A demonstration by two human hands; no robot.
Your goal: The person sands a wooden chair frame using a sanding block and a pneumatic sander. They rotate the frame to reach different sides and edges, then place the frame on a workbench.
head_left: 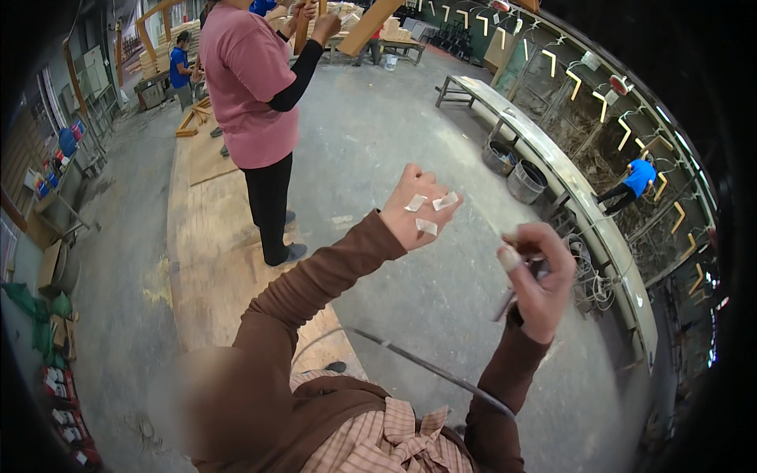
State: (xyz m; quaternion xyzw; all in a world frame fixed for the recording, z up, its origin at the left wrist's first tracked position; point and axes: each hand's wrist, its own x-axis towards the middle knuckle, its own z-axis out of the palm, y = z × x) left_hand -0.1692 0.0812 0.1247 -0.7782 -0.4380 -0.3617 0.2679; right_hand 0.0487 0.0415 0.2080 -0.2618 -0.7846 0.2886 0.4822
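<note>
My left hand is raised in front of me, closed, with its back turned up. Three pale strips of tape stick to the back of it. Its fingers curl out of sight, so whatever they hold is hidden. To its right my right hand is closed too, thumb and fingers bent toward each other. A small grey metallic thing shows below the right palm, too little of it to name. A grey hose or cable runs from near my waist across to my right forearm.
Wooden boards lie on the floor at the left, where a person in a pink shirt stands. A long bench with dark buckets beneath it curves along the right. Wooden parts hang on the right, near a person in blue.
</note>
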